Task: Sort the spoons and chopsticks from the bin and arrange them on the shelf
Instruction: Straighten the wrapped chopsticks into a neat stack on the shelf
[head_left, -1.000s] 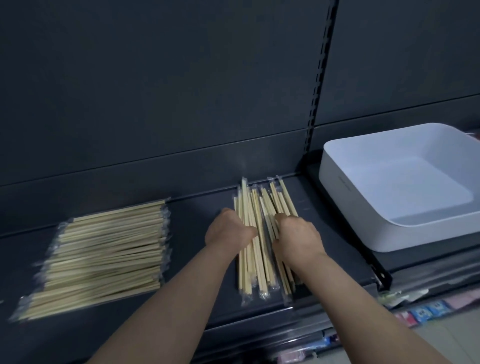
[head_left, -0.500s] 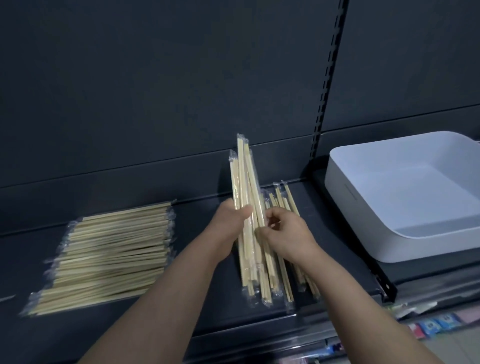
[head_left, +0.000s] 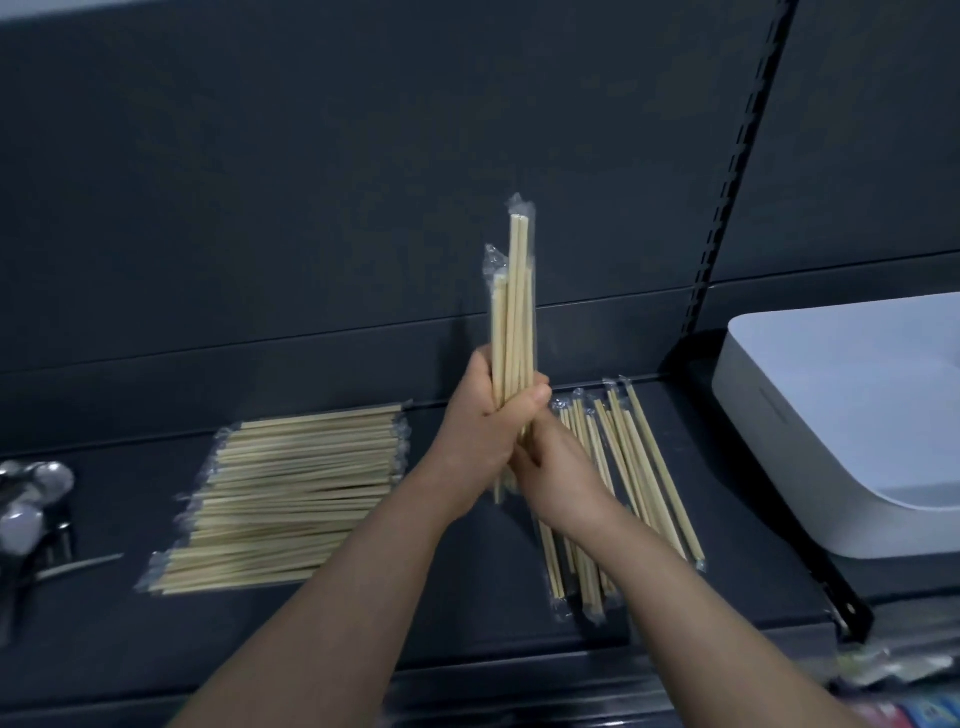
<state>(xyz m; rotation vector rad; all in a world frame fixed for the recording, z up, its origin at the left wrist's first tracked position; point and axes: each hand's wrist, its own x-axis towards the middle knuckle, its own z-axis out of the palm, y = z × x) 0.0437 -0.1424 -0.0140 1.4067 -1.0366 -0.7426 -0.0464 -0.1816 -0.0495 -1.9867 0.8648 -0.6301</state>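
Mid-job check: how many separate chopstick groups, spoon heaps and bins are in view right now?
Chopstick groups: 3 (flat stack, loose pile, bundle gripped by left hand and right hand)
Spoon heaps: 1
Bins: 1
Total: 5

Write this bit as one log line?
left hand, right hand | grip wrapped pale wooden chopstick bundle | upright | above dark shelf

Shelf (head_left: 493, 597) bare btwn stack (head_left: 291, 493), loose pile (head_left: 628, 467) — bin (head_left: 769, 415) blocks rt.
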